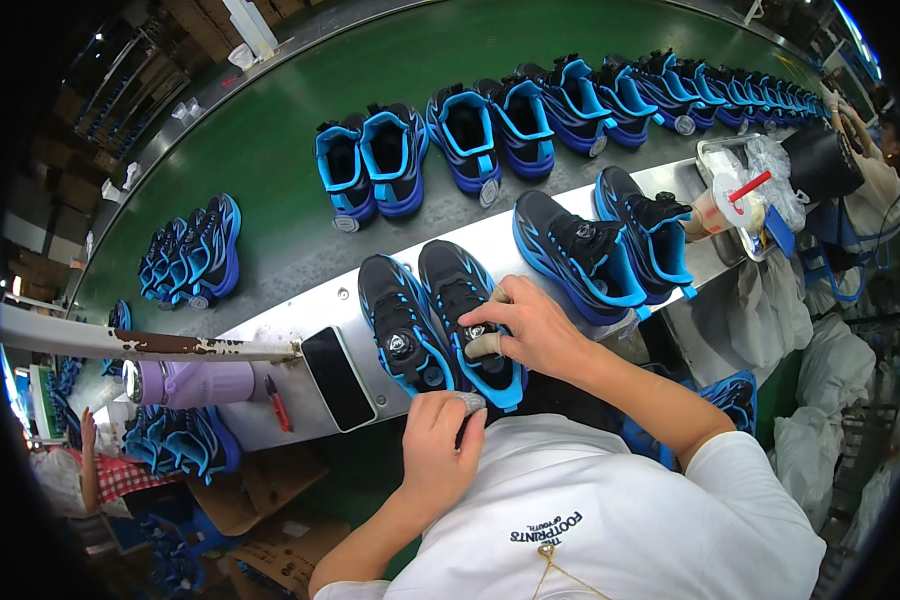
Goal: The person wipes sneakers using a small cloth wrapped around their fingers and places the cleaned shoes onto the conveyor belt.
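Two black sneakers with blue edging and a round dial on the tongue stand side by side in front of me, toes pointing away: a left sneaker [388,300] and a right sneaker [455,275]. My right hand [530,325] is closed over the right sneaker's tongue, its fingertips around the dial; some fingers wear pale finger cots. Close to the heels, my left hand [438,447] is curled with thumb and fingers near each other, a grey cot on one fingertip. Whatever it may pinch is hidden.
A metal ledge [490,235] borders the green conveyor belt [280,140]. Rows of matching sneakers [465,130] line the belt; another pair [570,245] sits to the right. Leftward lie a phone [338,378], a red pen [277,405] and a purple bottle [200,382]. A cup [715,210] stands right.
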Demonstrator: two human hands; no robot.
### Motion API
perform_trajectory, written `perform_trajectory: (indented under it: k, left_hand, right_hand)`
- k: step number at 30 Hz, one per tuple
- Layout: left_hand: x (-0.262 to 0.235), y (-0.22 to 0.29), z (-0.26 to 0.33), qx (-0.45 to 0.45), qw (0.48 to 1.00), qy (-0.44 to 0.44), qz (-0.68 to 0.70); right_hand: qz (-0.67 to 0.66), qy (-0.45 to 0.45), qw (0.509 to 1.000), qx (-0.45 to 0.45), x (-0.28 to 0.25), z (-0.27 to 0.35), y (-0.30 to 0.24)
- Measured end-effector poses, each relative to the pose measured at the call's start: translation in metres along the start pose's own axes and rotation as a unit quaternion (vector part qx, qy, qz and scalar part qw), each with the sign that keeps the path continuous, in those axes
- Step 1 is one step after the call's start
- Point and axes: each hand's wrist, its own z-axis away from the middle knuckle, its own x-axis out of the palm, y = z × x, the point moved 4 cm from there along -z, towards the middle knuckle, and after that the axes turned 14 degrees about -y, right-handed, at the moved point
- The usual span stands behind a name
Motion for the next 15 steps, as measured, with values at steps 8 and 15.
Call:
perform_trajectory:
  k: [8,15]
  left_hand:
    - [0.037,-0.018,-0.016,-0.085,0.958,-0.137,-0.236]
    - [-0.057,-0.023,-0.047,-0.004,0.968,-0.182,-0.172]
  right_hand:
    - [-0.065,-0.068,0.996,0.007,-0.012,0.000,-0.005]
    - [-0.127,-0.017,0.990,0.064,-0.046,0.005,0.009]
